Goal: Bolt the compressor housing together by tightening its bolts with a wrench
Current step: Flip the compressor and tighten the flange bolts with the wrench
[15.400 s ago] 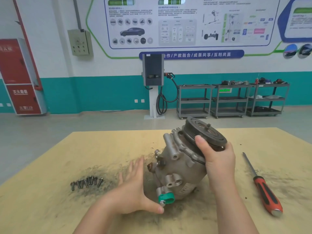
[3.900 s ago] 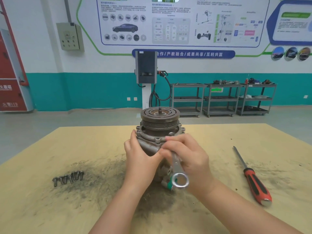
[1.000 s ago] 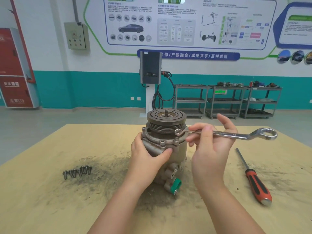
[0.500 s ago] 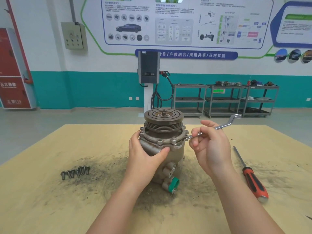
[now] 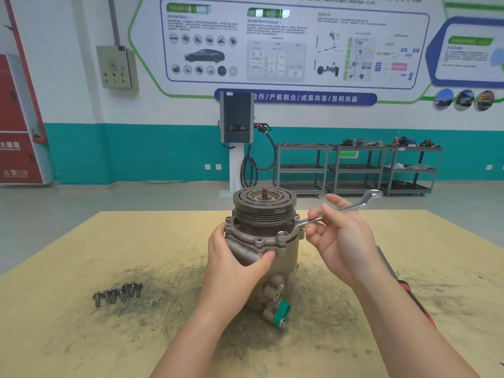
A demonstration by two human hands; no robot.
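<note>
Compressor [image 5: 272,268] standing upright on table [image 5: 81,336]; left hand [image 5: 234,264] gripping its body at 9 o'clock, right hand [image 5: 341,241] pinching wrench [image 5: 351,207] seated on bolt [image 5: 282,236] at 3 o'clock.

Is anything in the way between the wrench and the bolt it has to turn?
No, nothing visible. The wrench, held by the right hand, already has its ring end over a bolt on the compressor flange.

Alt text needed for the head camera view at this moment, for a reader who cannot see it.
A right hand holds a wrench with its ring end on a flange bolt of an upright compressor, which the left hand grips. Loose bolts lie to the left on the yellow table, and a red-handled screwdriver lies to the right.
</note>
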